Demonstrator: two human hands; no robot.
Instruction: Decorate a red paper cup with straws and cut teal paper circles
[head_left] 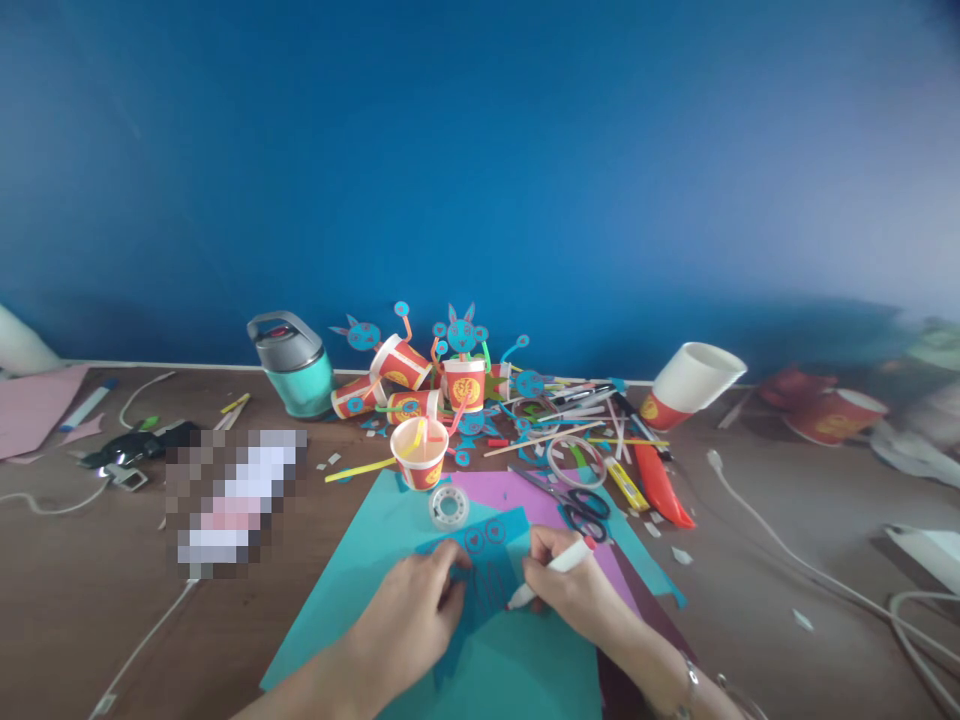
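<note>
My right hand (pixel 564 585) is closed round a white marker (pixel 551 572) with a red end. The marker's tip touches or nearly touches a blue paper piece (pixel 510 540), which bears two drawn circles with hearts and some long outlines below them. On the left part of that piece rests my left hand (pixel 421 600), its fingers bent and pressed together at the paper. Beneath the piece lies a large teal sheet (pixel 337 580), partly over a purple sheet (pixel 487 490). A tape roll (pixel 448 508) sits just above the blue piece.
Black scissors (pixel 577 505), a yellow cutter (pixel 627 485) and a red pouch (pixel 660 487) lie to the right. Behind stand paper cups (pixel 420 460) with straws and rabbit faces. A teal flask (pixel 298 375) is at the left back; stacked cups (pixel 686 385) lean at the right.
</note>
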